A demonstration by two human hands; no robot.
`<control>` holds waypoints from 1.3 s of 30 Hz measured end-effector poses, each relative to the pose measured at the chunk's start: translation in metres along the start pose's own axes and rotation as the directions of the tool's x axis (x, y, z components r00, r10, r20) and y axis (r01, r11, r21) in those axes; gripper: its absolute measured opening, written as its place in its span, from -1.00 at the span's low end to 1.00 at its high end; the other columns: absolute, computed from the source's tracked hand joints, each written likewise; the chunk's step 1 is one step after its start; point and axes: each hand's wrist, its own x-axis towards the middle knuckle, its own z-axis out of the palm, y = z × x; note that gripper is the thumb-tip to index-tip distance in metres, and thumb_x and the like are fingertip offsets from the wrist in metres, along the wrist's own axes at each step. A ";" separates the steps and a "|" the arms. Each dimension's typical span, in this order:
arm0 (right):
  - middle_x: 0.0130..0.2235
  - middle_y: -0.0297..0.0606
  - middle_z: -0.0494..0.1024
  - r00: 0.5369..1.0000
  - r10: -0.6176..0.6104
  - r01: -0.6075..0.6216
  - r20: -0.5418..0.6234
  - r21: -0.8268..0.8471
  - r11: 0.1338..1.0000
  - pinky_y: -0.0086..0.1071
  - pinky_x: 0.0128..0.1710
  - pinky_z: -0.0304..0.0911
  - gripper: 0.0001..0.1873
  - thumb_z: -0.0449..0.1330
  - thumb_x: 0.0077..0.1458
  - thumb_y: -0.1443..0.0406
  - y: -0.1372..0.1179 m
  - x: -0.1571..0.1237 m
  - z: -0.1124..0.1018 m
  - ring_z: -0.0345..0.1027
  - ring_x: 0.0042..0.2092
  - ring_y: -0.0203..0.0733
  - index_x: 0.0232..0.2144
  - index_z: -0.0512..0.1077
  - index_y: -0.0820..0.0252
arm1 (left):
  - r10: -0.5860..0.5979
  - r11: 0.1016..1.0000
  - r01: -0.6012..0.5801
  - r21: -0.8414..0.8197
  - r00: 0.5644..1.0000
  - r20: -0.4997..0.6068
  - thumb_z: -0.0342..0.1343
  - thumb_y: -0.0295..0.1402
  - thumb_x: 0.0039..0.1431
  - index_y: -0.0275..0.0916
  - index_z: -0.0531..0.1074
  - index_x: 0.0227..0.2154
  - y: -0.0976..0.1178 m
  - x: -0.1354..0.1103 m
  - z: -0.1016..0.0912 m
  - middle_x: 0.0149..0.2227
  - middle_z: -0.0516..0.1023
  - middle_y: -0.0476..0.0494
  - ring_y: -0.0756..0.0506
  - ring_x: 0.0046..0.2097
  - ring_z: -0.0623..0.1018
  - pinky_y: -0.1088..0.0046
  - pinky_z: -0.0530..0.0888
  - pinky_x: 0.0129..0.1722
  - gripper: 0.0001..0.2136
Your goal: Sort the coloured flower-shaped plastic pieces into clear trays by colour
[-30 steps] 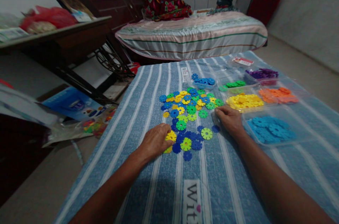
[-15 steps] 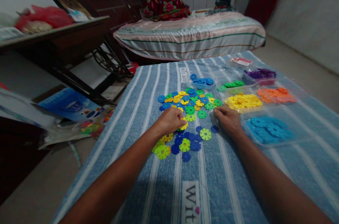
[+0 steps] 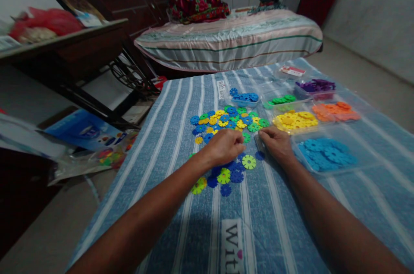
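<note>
My left hand [image 3: 225, 145] is above the notched plastic discs, its fingers curled closed; whatever they hold, if anything, is hidden. A green disc [image 3: 246, 137] shows just beyond its fingertips. My right hand [image 3: 277, 143] rests closed on the cloth to the right, fingers pinched, and I cannot make out anything in them. Close to its wrist side lies a dark blue disc [image 3: 259, 155]. Behind my left hand is a mixed pile of blue, green and yellow discs [image 3: 231, 118]. Nearer to me lie dark blue discs [image 3: 237, 176] and lime green discs [image 3: 224, 175].
Clear plastic boxes hold light blue discs [image 3: 326, 155], yellow discs [image 3: 296, 120], orange discs [image 3: 336, 111], purple discs [image 3: 316, 86], green discs [image 3: 282, 99] and blue discs [image 3: 245, 97]. All stand on a striped blue cloth [image 3: 155, 149]. A bed [image 3: 226, 49] is behind.
My left hand has moved right, closer to my right hand, and now covers other discs. My right hand has stayed about where it was. The view has shifted slightly.
</note>
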 end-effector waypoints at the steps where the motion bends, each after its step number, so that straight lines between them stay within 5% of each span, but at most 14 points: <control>1: -0.46 -0.25 0.53 1.000 0.001 -0.001 -0.001 0.002 1.000 -0.22 -0.28 0.33 -0.70 0.16 -0.03 0.09 -0.001 0.000 0.000 0.41 -0.38 -0.11 -0.53 0.55 0.16 | -0.030 0.997 0.026 0.074 0.998 0.050 0.14 -0.43 0.06 -0.26 0.47 -0.47 -0.009 -0.013 0.002 -0.51 0.45 -0.01 -0.01 -0.41 0.44 0.46 0.33 -0.38 -0.95; 5: -0.47 -0.24 0.54 1.000 -0.005 0.005 -0.005 0.007 1.000 -0.15 -0.26 0.37 -0.69 0.17 -0.02 0.06 -0.003 -0.001 -0.001 0.41 -0.38 -0.09 -0.55 0.53 0.13 | -0.048 0.955 -0.016 0.295 0.977 0.209 0.22 -0.32 0.03 -0.23 0.50 -0.29 -0.031 -0.054 0.008 -0.28 0.51 -0.12 -0.13 -0.22 0.49 0.37 0.38 -0.24 -0.82; 10: -0.47 -0.24 0.55 1.000 -0.015 0.015 -0.009 0.003 1.000 -0.09 -0.21 0.39 -0.70 0.19 -0.02 0.05 -0.002 -0.002 -0.001 0.41 -0.37 -0.09 -0.54 0.53 0.12 | -0.028 0.936 -0.043 0.350 0.981 0.193 0.21 -0.23 0.09 -0.18 0.44 -0.14 -0.045 -0.078 0.018 -0.11 0.45 -0.14 -0.17 -0.05 0.43 0.30 0.38 -0.05 -0.72; 21: -0.47 -0.26 0.54 1.000 -0.012 0.012 -0.001 0.006 1.000 -0.14 -0.23 0.38 -0.73 0.17 -0.03 0.10 0.001 -0.002 -0.001 0.41 -0.37 -0.11 -0.53 0.53 0.15 | 0.029 0.959 -0.052 0.280 0.996 0.084 0.02 -0.20 0.25 -0.23 0.48 -0.30 -0.051 -0.070 0.021 -0.26 0.50 -0.14 -0.12 -0.17 0.48 0.35 0.38 -0.14 -0.77; 27: -0.48 -0.28 0.52 1.000 -0.022 0.022 0.000 0.008 1.000 -0.14 -0.24 0.39 -0.75 0.17 -0.01 0.14 0.001 -0.001 -0.001 0.41 -0.38 -0.12 -0.53 0.53 0.15 | -0.052 0.998 0.051 -0.029 0.998 -0.020 0.00 -0.23 0.21 -0.27 0.48 -0.45 -0.049 -0.063 0.023 -0.45 0.47 -0.06 -0.02 -0.38 0.45 0.45 0.32 -0.35 -0.74; 32: -0.48 -0.26 0.52 1.000 -0.027 0.027 -0.002 0.006 1.000 -0.15 -0.25 0.37 -0.75 0.16 -0.02 0.14 0.000 -0.001 -0.001 0.40 -0.38 -0.12 -0.54 0.53 0.15 | -0.144 0.949 0.124 -0.291 0.988 -0.047 0.03 -0.16 0.17 -0.28 0.49 -0.45 -0.049 -0.061 0.028 -0.55 0.40 0.01 0.03 -0.49 0.35 0.49 0.26 -0.48 -0.71; 35: -0.48 -0.26 0.52 1.000 -0.023 0.023 -0.002 0.007 1.000 -0.16 -0.24 0.36 -0.74 0.15 -0.02 0.12 0.000 -0.001 -0.001 0.40 -0.37 -0.12 -0.53 0.52 0.15 | -0.183 0.955 0.157 -0.250 0.979 -0.084 0.04 -0.24 0.15 -0.28 0.49 -0.47 -0.051 -0.064 0.027 -0.53 0.43 0.00 0.02 -0.46 0.38 0.49 0.29 -0.44 -0.76; 39: -0.47 -0.26 0.53 1.000 -0.018 0.018 0.003 0.007 1.000 -0.15 -0.22 0.35 -0.74 0.16 -0.02 0.12 0.002 -0.001 -0.001 0.41 -0.36 -0.12 -0.53 0.52 0.16 | -0.147 0.989 0.147 0.010 0.989 0.017 0.07 -0.36 0.10 -0.26 0.51 -0.44 -0.049 -0.071 0.026 -0.45 0.49 -0.03 -0.01 -0.38 0.45 0.48 0.32 -0.36 -0.86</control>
